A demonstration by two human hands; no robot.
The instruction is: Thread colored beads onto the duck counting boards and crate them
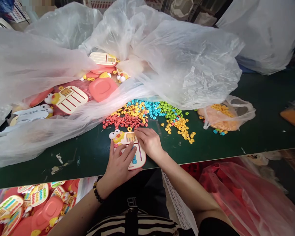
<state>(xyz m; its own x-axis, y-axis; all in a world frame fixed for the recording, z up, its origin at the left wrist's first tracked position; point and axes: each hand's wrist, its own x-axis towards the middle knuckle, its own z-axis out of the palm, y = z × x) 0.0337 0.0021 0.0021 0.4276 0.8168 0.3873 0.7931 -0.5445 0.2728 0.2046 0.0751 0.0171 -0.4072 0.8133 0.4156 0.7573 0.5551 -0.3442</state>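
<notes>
A cream duck-faced toy board [143, 159] with a red rim and slots lies at the table's near edge. My left hand [116, 164] wraps its left and lower side, fingers laid across the face and thumb along the bottom edge. Blue beads [134, 160] show in a slot beside those fingers. Over the board's upper right corner my right hand [151, 144] is bent with its fingers together; anything between the fingertips is hidden. Just beyond the board lie loose red beads [125, 122], blue beads [149, 107], green beads [168, 109] and yellow beads [180, 127].
A large clear plastic bag [186, 65] covers the back of the green table [93, 164], with several bare toy boards [72, 100] in it. A small bag of orange beads [220, 118] sits right. Bead-filled boards [39, 195] lie below left; red plastic bags [236, 193] are below right.
</notes>
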